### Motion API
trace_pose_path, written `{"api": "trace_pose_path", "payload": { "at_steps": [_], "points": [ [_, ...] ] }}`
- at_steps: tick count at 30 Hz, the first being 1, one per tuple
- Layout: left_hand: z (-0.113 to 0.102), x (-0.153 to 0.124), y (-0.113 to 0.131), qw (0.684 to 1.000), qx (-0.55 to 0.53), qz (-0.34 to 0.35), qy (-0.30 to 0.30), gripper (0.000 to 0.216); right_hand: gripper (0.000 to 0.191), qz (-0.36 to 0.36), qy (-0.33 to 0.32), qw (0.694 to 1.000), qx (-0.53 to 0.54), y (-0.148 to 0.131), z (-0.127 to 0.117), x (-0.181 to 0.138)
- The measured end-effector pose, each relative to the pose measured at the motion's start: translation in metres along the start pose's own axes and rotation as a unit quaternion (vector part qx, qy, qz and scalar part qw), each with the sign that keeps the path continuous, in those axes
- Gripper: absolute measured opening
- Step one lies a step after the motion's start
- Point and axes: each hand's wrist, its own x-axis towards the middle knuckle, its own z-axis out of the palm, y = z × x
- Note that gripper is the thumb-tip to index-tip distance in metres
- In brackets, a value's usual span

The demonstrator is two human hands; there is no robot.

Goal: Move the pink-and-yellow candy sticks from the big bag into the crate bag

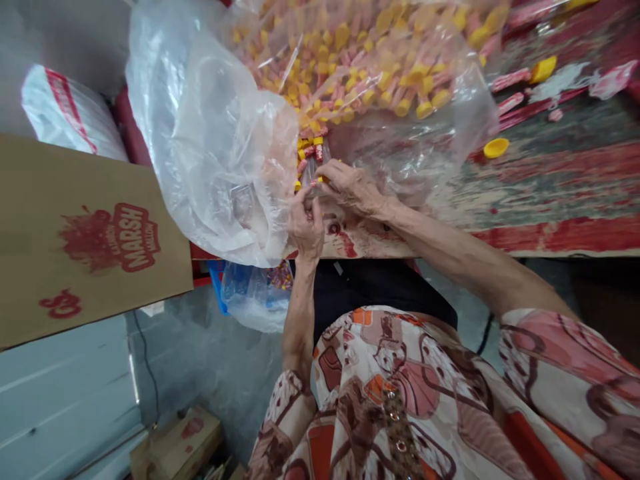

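Both hands meet at the table's front edge, beside the opening of a large clear plastic bag [415, 150]. Inside and spilling from it are many small pink-and-white tubes with yellow caps [319, 148]. My left hand [306, 223] is closed, thumb and fingers pinched together; what they hold is too small to make out. My right hand [353, 187] reaches in from the right, its fingers bent down over a small yellow-capped piece at the fingertips. A bunched clear plastic bag [215, 133] lies just left of my left hand.
A cardboard box [95, 233] with red print stands at the left, a white sack [70, 110] behind it. The worn red wooden table [560, 187] bears a loose yellow cap [496, 148] and scattered tubes. Below the edge is a blue crate [219, 287] with a plastic bag.
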Motion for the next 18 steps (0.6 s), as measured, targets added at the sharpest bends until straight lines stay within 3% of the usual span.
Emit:
{"api": "trace_pose_path", "payload": {
  "at_steps": [2,7,13,18],
  "points": [
    [0.001,0.000,0.001,1.000,0.006,-0.007,0.016,0.038,0.033,-0.007,0.004,1.000,-0.018,0.004,0.001,0.001],
    [0.004,0.001,0.002,0.996,-0.027,-0.018,-0.078,0.040,0.034,0.016,-0.018,0.999,-0.037,0.001,-0.008,0.001],
    [0.003,-0.009,0.019,0.998,-0.046,-0.026,0.021,0.037,0.043,0.050,-0.041,0.998,-0.005,-0.002,-0.015,-0.001],
    [0.008,-0.016,0.012,0.997,-0.017,-0.055,-0.052,0.024,0.040,0.049,-0.006,0.998,-0.036,0.005,-0.011,-0.004]
  ]
}}
